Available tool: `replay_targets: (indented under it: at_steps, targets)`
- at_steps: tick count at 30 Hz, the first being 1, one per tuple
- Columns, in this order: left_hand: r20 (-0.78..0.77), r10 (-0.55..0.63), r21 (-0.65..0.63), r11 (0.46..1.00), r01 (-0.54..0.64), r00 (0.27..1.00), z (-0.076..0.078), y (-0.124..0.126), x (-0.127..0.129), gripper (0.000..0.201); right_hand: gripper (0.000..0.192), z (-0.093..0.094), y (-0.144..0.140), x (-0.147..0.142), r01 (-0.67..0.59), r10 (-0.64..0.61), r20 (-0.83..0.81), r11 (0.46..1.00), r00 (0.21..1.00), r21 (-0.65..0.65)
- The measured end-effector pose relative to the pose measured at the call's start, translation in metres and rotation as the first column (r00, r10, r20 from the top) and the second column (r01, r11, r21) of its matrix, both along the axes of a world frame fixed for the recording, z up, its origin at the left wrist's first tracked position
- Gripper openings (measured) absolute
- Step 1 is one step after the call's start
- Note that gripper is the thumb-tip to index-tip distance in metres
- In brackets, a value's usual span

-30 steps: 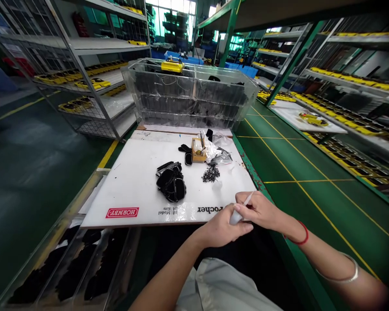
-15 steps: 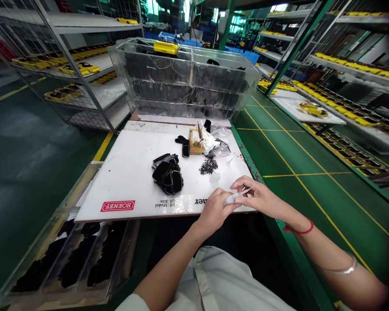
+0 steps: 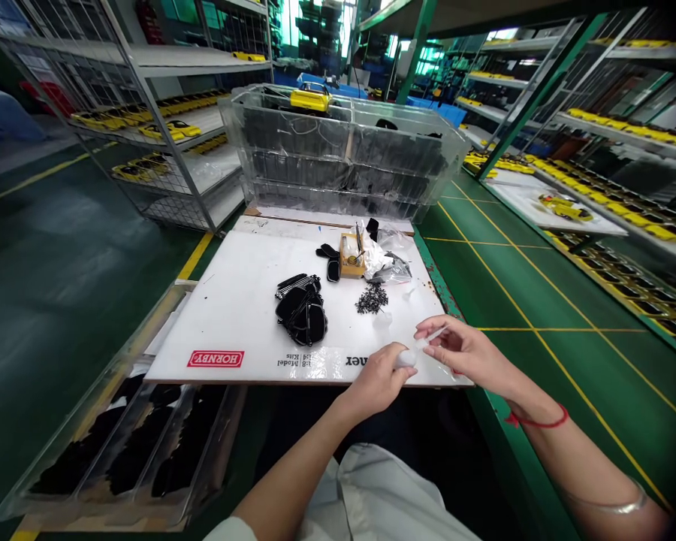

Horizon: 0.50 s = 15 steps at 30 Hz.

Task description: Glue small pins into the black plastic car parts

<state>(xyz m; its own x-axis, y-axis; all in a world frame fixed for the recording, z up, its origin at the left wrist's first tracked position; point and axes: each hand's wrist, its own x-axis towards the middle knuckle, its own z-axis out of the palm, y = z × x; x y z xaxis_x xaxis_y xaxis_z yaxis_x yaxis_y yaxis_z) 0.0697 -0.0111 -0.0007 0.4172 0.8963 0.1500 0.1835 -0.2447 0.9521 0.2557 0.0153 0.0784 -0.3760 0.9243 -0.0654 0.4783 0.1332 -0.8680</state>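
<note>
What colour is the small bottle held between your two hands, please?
The small bottle is white and translucent, seen best in the head view.

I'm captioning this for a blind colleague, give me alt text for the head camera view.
Two hands hold a small white bottle over the near edge of a white board: left hand grips the body, right hand its tip. Black parts lie piled beyond.

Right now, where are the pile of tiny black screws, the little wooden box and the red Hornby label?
Pile of screws (image 3: 372, 299), head view, middle of the heap.
Wooden box (image 3: 349, 259), head view, its front wall.
Red label (image 3: 215, 358), head view, centre of the lettering.
</note>
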Motion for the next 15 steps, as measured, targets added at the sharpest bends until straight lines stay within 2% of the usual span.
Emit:
replay_targets:
  at_steps: [3,6,11,15]
  targets:
    - [0.059,0.066,-0.002,0.998,-0.066,0.996,-0.004,0.001,0.0,0.019,0.035,-0.013,0.016,0.008,0.1,-0.106,0.045,0.988,0.993,0.118]
    - [0.099,0.114,-0.016,0.993,-0.113,0.989,-0.005,0.001,-0.001,0.016,0.032,-0.038,0.034,0.016,0.218,-0.245,0.106,0.951,0.964,0.22]
    - [0.132,0.129,-0.072,0.99,-0.12,0.983,-0.005,-0.001,-0.003,0.023,0.029,-0.075,0.052,0.023,0.312,-0.357,0.153,0.914,0.921,0.258]
    - [0.161,0.187,-0.162,0.974,-0.161,0.969,-0.006,-0.001,-0.001,0.026,0.029,-0.083,0.052,0.024,0.343,-0.389,0.155,0.903,0.908,0.257]
